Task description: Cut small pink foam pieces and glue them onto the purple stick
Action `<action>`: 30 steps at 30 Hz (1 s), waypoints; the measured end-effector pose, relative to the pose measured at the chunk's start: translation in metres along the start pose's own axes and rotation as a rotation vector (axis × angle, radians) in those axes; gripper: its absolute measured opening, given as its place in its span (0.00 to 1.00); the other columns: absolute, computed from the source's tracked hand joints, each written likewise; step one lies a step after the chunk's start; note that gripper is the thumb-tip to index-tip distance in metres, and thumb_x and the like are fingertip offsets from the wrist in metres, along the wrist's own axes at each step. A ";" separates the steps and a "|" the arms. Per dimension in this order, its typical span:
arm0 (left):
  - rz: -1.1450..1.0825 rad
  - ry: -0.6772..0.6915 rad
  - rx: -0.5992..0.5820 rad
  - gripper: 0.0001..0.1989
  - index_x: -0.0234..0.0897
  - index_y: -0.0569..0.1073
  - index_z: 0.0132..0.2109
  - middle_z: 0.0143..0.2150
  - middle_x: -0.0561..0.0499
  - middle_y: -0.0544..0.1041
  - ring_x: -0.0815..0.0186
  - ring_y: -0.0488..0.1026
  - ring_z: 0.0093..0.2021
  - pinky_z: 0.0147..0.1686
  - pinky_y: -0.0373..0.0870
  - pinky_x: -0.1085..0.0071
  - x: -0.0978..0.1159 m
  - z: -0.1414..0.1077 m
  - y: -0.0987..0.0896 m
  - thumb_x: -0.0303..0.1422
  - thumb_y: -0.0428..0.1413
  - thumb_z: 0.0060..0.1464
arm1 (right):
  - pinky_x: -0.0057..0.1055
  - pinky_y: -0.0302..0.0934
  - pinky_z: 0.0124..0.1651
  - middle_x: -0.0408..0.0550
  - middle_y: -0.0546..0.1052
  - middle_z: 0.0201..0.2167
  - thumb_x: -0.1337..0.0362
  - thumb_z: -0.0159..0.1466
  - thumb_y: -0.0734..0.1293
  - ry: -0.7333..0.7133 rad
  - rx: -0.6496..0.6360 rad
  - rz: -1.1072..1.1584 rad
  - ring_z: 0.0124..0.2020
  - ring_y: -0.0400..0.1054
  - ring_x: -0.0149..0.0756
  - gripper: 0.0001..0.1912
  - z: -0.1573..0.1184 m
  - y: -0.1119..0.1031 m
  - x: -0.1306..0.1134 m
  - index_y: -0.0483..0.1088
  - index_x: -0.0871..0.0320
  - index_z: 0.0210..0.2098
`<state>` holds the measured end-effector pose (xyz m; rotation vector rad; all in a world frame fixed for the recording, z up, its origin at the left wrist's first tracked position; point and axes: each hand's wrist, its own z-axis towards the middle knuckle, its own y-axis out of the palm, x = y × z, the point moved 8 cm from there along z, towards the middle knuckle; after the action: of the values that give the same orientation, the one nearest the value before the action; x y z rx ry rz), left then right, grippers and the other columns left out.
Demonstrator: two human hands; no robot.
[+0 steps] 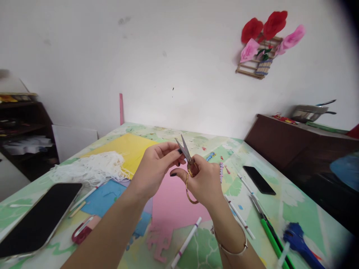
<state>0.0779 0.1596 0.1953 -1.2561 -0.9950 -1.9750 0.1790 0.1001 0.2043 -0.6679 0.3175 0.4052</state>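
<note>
My right hand (203, 179) is wrapped round the gold handles of a small pair of scissors (185, 150), whose blades point up and are parted. Close to the blades, on their left side, is my left hand (159, 164), its thumb and fingers pinched together. Whatever is between those fingertips is too small or hidden to make out. Below both hands lies a sheet of pink paper (179, 205) with a cut, notched pink piece (161, 239) at its lower edge.
White yarn (92, 168), yellow paper (126, 144), blue paper (102, 198) and a large phone (42, 216) lie left. Markers (186, 243), a second phone (259, 180), green-handled scissors (272, 233) and a blue glue gun (300, 243) are right.
</note>
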 end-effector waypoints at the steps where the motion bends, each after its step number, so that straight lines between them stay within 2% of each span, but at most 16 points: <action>1: 0.001 0.000 -0.004 0.04 0.32 0.76 0.32 0.27 0.50 0.73 0.70 0.69 0.30 0.28 0.65 0.76 0.000 0.000 0.000 0.28 0.57 0.51 | 0.24 0.46 0.21 0.35 0.62 0.12 0.43 0.56 0.67 0.005 -0.004 0.000 0.14 0.54 0.23 0.26 0.000 0.000 0.000 0.55 0.56 0.20; 15: 0.099 0.061 0.023 0.04 0.34 0.76 0.34 0.33 0.49 0.75 0.68 0.71 0.34 0.37 0.67 0.70 0.003 0.001 -0.007 0.28 0.57 0.51 | 0.25 0.47 0.22 0.36 0.62 0.12 0.38 0.53 0.66 0.041 -0.068 -0.032 0.15 0.55 0.24 0.27 0.000 0.000 0.005 0.61 0.57 0.20; 30: 0.088 0.068 0.045 0.04 0.34 0.76 0.34 0.33 0.49 0.76 0.67 0.71 0.34 0.38 0.68 0.69 0.003 0.002 -0.010 0.28 0.57 0.50 | 0.25 0.45 0.21 0.36 0.61 0.12 0.38 0.53 0.66 0.040 -0.098 -0.039 0.15 0.54 0.25 0.28 -0.001 0.001 0.007 0.61 0.57 0.20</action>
<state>0.0702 0.1665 0.1962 -1.1806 -0.9298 -1.9046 0.1847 0.1026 0.2000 -0.7775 0.3240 0.3723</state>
